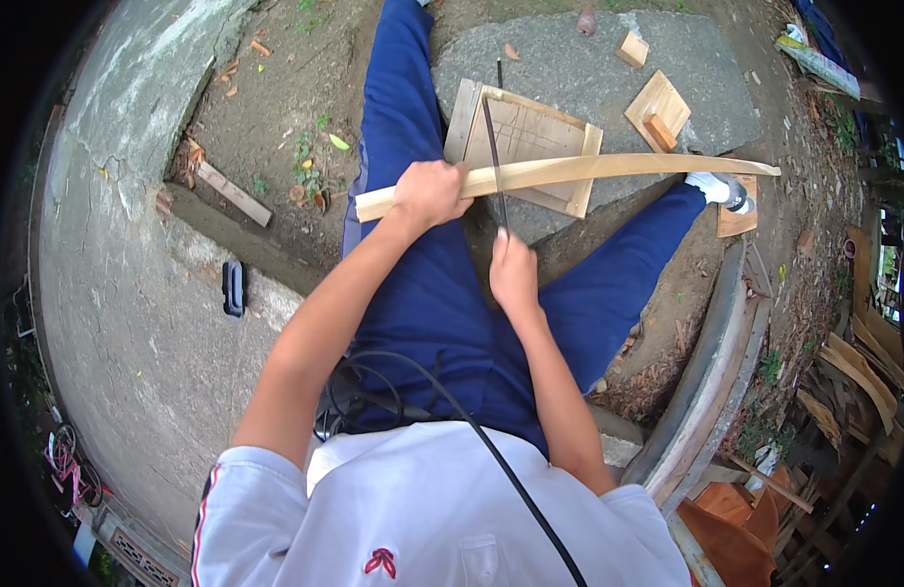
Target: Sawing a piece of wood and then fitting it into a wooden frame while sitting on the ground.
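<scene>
My left hand is wrapped round a long pale wooden strip near its left end, above my left thigh. The strip reaches across to the right, over my right foot. My right hand is closed round the near end of a thin dark straight tool, which looks like a saw blade seen edge-on. That tool crosses the strip just right of my left hand. Beneath them, a shallow wooden frame with a panel marked with lines lies on a stone slab.
On the slab are a square wooden board, an orange-brown block and a pale block. A black case lies on concrete to the left, near a loose wood piece. Scrap wood is heaped at right.
</scene>
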Motion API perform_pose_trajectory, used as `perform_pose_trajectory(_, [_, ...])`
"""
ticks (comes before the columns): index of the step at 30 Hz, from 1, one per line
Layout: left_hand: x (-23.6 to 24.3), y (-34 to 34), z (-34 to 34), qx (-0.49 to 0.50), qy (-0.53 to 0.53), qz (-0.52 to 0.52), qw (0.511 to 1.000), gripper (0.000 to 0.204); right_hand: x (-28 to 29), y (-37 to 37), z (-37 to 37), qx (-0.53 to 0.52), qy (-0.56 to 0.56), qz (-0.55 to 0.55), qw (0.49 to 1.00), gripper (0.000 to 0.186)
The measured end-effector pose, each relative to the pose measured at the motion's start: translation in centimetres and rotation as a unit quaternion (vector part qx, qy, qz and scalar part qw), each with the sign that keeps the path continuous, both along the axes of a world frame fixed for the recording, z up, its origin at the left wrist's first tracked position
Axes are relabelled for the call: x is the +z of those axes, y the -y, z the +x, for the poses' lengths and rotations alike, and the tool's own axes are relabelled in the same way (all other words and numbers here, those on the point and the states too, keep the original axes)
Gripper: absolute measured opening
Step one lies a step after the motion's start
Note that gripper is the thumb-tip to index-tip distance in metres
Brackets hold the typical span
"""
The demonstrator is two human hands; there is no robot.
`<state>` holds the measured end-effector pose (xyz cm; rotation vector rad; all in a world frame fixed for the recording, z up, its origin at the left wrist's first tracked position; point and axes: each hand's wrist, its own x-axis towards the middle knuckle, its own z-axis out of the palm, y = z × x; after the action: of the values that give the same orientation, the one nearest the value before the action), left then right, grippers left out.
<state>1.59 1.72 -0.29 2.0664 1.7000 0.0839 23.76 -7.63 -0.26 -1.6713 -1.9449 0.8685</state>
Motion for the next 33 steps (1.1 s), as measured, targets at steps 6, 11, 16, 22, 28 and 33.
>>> perform_pose_trajectory(6, [0.0,-0.7,-0.5,0.017,0.003,0.020,1.000,0.038,1.5,0.1,-0.3,-0.035,0.090,-0.138,0.986,0.033])
perform_pose_trajectory(11, [0.2,-1.1,-0.6,0.007,0.028,-0.027,0.999,0.039,0.8,-0.2,-0.3,-0.008,0.027,-0.022,0.999,0.034])
perform_pose_trajectory(16, [0.2,-1.9,-0.9,0.009,0.051,-0.016,0.999,0.042,0.2,-0.2,-0.4,-0.029,0.059,-0.076,0.995,0.035])
perform_pose_trajectory(22, [0.1,-2.3,-0.9,0.000,0.045,-0.094,0.995,0.043,1.0,-0.8,-0.6,-0.007,0.012,-0.037,0.999,0.039])
perform_pose_trajectory(28, [0.1,-2.4,-0.9,0.001,0.042,-0.064,0.997,0.041,-0.3,-0.7,0.0,0.005,0.023,-0.016,1.000,0.039])
perform_pose_trajectory(33, [-0.2,-2.7,-1.1,-0.014,0.059,-0.083,0.995,0.041,-0.1,-1.2,0.1,0.007,0.066,-0.090,0.994,0.036])
